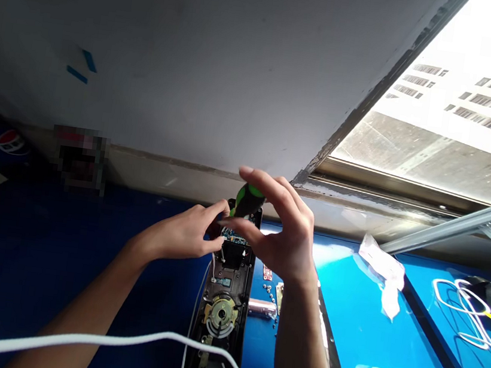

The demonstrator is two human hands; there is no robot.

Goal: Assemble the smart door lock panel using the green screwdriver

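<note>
My right hand grips a screwdriver with a black and green handle, held over the far end of a long black device. Its tip is hidden. The device's housing lies open lengthwise, with a round speaker-like metal part and a small blue-green board inside. Another circuit board shows under the hands. My left hand is at the left side of that far end, fingers curled in close to the screwdriver; what they pinch is hidden.
A white cable crosses in front. Small screws, a shiny cylinder and a long dark panel lie on the right of the blue table. Farther right are a plastic bag and coiled cable. A wall and window stand behind.
</note>
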